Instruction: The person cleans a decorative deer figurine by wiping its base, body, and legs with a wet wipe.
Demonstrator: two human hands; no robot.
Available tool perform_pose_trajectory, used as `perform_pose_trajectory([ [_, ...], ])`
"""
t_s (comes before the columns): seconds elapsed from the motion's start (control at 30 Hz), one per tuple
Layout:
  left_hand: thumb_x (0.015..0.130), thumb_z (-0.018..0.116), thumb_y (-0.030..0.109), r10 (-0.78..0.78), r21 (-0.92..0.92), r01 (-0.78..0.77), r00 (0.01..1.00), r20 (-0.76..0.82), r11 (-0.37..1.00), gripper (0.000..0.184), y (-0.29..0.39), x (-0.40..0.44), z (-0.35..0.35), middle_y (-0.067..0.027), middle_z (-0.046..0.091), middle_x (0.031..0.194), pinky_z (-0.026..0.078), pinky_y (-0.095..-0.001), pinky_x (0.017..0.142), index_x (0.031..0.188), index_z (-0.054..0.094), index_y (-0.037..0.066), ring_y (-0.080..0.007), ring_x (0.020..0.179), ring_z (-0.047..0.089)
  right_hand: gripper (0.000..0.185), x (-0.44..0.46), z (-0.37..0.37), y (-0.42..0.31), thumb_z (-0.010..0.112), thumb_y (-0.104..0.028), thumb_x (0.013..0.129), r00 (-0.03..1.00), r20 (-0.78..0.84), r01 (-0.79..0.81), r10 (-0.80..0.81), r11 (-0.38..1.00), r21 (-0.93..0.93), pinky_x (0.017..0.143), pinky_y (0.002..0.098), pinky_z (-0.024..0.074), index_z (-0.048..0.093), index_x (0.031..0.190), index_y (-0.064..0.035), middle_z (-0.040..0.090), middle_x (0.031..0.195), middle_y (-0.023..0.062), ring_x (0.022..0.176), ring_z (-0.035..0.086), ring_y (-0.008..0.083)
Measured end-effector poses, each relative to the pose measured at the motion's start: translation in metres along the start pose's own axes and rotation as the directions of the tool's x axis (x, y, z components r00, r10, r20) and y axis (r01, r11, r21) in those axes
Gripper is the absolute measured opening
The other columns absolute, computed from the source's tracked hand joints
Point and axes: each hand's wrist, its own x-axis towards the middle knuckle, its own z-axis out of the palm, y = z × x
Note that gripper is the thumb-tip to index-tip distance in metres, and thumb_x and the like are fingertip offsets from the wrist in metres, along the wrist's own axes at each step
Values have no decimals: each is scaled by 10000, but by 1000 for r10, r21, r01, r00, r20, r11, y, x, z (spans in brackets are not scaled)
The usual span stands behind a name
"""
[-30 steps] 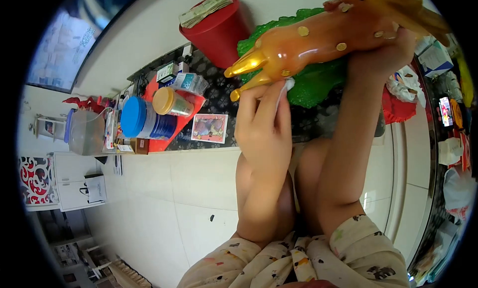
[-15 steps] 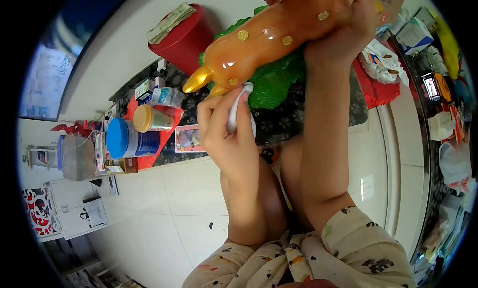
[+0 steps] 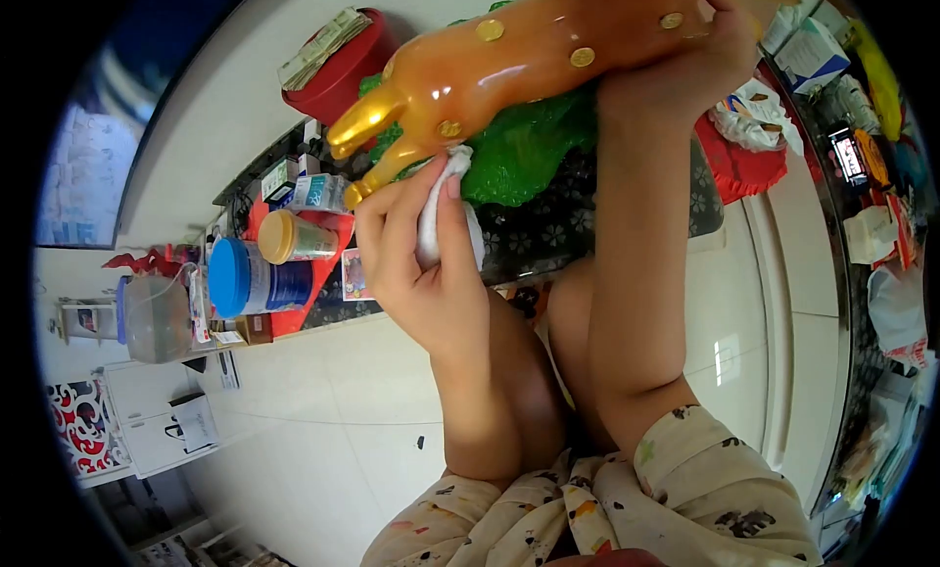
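A glossy orange-brown animal figurine with gold coin shapes and gold legs is held tilted across the top of the view. My right hand grips it near its right end, with the fingers partly hidden behind it. My left hand pinches a folded white cloth, whose tip touches the figurine near a gold leg at its left end. Beneath the figurine, a green leaf-shaped piece rests on the dark patterned table.
Back left stands a red bucket with banknotes on top. Left on the table are a blue-lidded tub, a yellow-lidded jar and small boxes. A red cloth with a plastic bag lies right, near a cluttered shelf holding a lit phone.
The view has shifted, moving the table items leftward in the picture. The figurine now lies closer to level, and my left hand has moved left with the cloth, showing more of it.
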Motion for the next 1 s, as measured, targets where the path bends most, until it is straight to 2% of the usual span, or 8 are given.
perform_pose_trajectory([
  [0.07, 935, 727, 20, 36, 12, -36, 999, 0, 999, 148, 3, 3, -2, -87, 681, 1015, 492, -284, 874, 1077, 765, 1, -173, 952, 627, 495, 8, 8, -5, 466, -389, 953, 949, -294, -131, 114, 991, -37, 706, 486, 599, 594, 1217, 10, 695, 982, 184, 795, 696, 330],
  [0.17, 939, 719, 25, 68, -11, -68, 997, 24, 998, 160, 5, 5, 0, -97, 681, 1037, 485, -298, 904, 1092, 755, -4, -186, 974, 622, 529, 13, -12, -6, 474, -432, 925, 972, -198, -121, 127, 992, 42, 714, 472, 598, 626, 1163, 16, 690, 914, 184, 790, 688, 327],
  [0.27, 943, 708, 21, 72, -5, -72, 997, 34, 997, 159, 8, 4, 3, -108, 677, 1056, 480, -307, 919, 1094, 749, -5, -197, 990, 620, 531, 17, -13, -8, 459, -432, 943, 977, -155, -151, 146, 988, -24, 719, 471, 594, 645, 1130, 28, 694, 903, 190, 778, 685, 334],
  [0.37, 946, 697, 16, 62, 2, -62, 998, 29, 998, 154, 6, 4, 5, -116, 673, 1066, 478, -308, 926, 1090, 747, -6, -202, 1003, 618, 553, 21, -15, -3, 439, -436, 962, 964, -142, -205, 224, 969, 135, 736, 474, 593, 638, 1151, 44, 698, 909, 196, 768, 685, 344],
  [0.47, 929, 697, -9, 92, -17, -92, 996, 10, 996, 172, 1, 4, 8, -124, 647, 1036, 483, -319, 879, 1092, 748, -1, -224, 977, 608, 559, 20, -14, -4, 420, -435, 980, 969, -153, -193, 195, 981, 27, 750, 477, 591, 635, 1159, 49, 699, 912, 200, 776, 685, 351],
  [0.67, 912, 707, -26, 132, -36, -133, 991, -26, 990, 187, -2, 4, 12, -120, 631, 1002, 487, -322, 835, 1092, 750, 3, -225, 934, 601, 539, 19, -12, -6, 410, -423, 990, 966, -138, -211, 220, 975, 77, 758, 476, 589, 629, 1168, 36, 700, 936, 199, 799, 688, 346],
  [0.83, 883, 740, -21, 142, -18, -144, 988, -57, 989, 196, -4, 11, 15, -100, 627, 963, 489, -303, 778, 1074, 761, 15, -202, 867, 598, 518, 25, -14, 0, 410, -415, 997, 982, -119, -151, 148, 988, -15, 753, 482, 594, 628, 1168, 22, 698, 932, 190, 792, 684, 339],
  [1.0, 900, 716, -22, 108, -13, -109, 994, -29, 994, 161, 0, 17, 14, -94, 639, 987, 480, -278, 825, 1051, 763, 4, -183, 913, 612, 486, 30, -10, 0, 411, -399, 1006, 973, -199, -123, 116, 992, -27, 738, 492, 599, 622, 1170, 7, 694, 931, 186, 789, 680, 334],
])
